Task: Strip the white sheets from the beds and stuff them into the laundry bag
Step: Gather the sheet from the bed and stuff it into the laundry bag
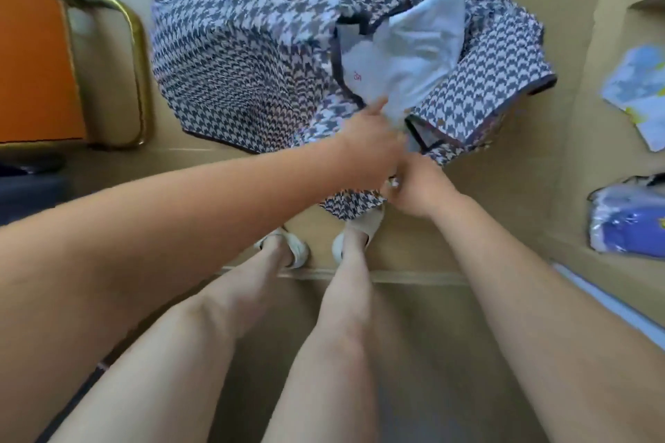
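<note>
Houndstooth cloth, dark blue on white: the laundry bag (244,47) fills the upper centre of the frame and slumps on the tan floor (467,248). Its dark-trimmed mouth gapes toward the right.

The white sheet (417,47) lies partly inside that mouth. One crumpled fold rises above the rim, and a small red mark shows near its left edge. The sheet narrows to a gathered tail at the bag's near edge.

The left hand (370,147) reaches in from the left of the frame, fingers curled round that tail. The right hand (419,187) sits just below and beside it, fingers curled tight on the bag's near edge. The exact hold is blurred.

We see bare legs and white shoes (293,250) at lower centre. An orange panel (32,65) in a brass-coloured tube frame stands at upper left. A plastic-wrapped blue packet (629,219) lies on a shelf at the right edge, with a pale printed cloth (640,90) above it.
</note>
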{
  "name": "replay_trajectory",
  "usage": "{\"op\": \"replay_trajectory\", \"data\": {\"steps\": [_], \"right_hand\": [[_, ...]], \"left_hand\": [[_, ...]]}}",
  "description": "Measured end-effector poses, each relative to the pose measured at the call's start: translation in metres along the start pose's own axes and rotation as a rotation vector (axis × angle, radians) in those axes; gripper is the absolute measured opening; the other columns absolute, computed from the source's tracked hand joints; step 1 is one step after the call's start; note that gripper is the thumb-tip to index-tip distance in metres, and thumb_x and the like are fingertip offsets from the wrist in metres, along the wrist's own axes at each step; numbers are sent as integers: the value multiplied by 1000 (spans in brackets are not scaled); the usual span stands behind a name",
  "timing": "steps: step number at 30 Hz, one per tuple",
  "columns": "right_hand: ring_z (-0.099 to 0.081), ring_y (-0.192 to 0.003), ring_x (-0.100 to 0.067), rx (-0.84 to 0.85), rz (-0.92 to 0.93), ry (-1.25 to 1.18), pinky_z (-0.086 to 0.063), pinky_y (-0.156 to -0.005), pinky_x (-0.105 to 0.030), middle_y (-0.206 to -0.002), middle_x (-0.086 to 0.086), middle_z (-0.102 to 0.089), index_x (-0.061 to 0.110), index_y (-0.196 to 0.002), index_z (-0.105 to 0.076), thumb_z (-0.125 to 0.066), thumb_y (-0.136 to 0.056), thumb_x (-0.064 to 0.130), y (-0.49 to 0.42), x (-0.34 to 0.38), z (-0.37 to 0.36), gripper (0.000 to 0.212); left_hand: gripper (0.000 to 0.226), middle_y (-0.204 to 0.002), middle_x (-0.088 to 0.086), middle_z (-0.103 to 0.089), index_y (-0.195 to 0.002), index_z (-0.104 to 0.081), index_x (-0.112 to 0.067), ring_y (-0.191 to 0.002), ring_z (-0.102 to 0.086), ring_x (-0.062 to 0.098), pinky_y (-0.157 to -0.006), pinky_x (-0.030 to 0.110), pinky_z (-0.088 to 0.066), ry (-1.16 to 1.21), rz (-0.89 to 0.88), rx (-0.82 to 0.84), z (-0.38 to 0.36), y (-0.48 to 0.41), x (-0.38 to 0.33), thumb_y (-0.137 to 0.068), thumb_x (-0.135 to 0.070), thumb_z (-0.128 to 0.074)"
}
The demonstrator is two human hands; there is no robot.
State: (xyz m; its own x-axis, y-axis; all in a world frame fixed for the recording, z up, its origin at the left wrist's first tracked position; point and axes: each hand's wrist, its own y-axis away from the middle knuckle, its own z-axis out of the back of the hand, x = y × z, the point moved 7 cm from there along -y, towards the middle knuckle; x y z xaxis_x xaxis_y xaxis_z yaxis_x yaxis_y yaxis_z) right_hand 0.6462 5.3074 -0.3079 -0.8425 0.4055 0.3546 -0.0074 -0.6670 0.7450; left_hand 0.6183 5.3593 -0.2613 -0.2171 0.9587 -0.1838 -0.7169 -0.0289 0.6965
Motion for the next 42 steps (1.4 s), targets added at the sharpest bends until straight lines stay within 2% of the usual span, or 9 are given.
{"op": "replay_trajectory", "data": {"steps": [4,7,14,22,24,27,30,34,42], "right_hand": [[-48,-117,-35,-50,-53,141,-40,-93,-39,-120,-18,-54,4,-119,-52,-51,-91,22,-3,-36,-4,33],[-42,-122,-33,-72,-49,146,-34,-99,-39,-126,-17,-49,3,-122,-49,-50,-91,20,-12,-53,-12,35],[-3,-147,-23,116,47,261,-8,-117,-46,-157,-5,-16,13,-148,-19,-52,-90,15,-40,-73,-51,67],[1,-147,-25,122,61,286,-4,-116,-52,-158,-4,-14,16,-149,-14,-54,-87,11,-75,-76,-56,74],[-17,-143,-27,200,29,332,-1,-114,-55,-147,-7,-35,19,-145,-28,-53,-85,12,-76,-79,-60,65],[-57,-95,-26,237,-8,391,-17,-109,-51,-84,-2,-58,17,-107,-59,-49,-85,15,-58,-84,-55,24],[-59,-85,-27,62,68,328,-32,-84,-36,-76,-2,-55,14,-87,-53,-51,-86,18,-30,-70,-33,5],[-59,-57,-31,-299,166,202,-32,-56,-29,-60,-12,-59,10,-65,-53,-66,-57,2,22,-26,9,17],[-28,-37,-23,-682,235,123,-3,-48,-16,-41,-3,-41,18,-52,-31,-47,-37,6,124,95,120,25]], "left_hand": [[48,-148,13,-36,-145,-32,-9,-138,-29,35,-115,56,-7,-215,123,298,-52,-50,-2,-99,-20,-42],[48,-143,10,-42,-139,-40,-9,-134,-36,31,-113,52,-18,-63,155,272,-83,-71,-15,-95,-28,-49],[108,-148,16,-35,-150,-11,-4,-136,-32,36,-110,60,-22,203,353,385,-143,-90,-2,-75,-55,-69],[42,-113,11,-50,-126,-51,-10,-109,-49,32,-89,47,-46,268,289,404,-134,-108,6,-85,-16,-57],[29,-90,5,-55,-115,-59,-6,-88,-54,27,-72,36,-45,302,206,408,-127,-108,1,-88,-12,-52],[22,-101,10,-60,-108,-57,-6,-91,-57,29,-67,32,-40,335,153,352,-110,-98,-2,-89,-16,-53],[21,-92,10,-54,-95,-42,-12,-78,-51,26,-64,31,-40,350,151,355,-93,-73,-4,-84,-21,-59],[14,-70,3,-53,-75,-55,-10,-56,-45,17,-48,26,-32,249,111,417,-57,-20,-5,-85,-19,-50],[9,-69,-1,-41,-81,-45,-16,-58,-38,16,-51,27,-28,242,137,260,57,135,22,-89,-18,-44]]}}
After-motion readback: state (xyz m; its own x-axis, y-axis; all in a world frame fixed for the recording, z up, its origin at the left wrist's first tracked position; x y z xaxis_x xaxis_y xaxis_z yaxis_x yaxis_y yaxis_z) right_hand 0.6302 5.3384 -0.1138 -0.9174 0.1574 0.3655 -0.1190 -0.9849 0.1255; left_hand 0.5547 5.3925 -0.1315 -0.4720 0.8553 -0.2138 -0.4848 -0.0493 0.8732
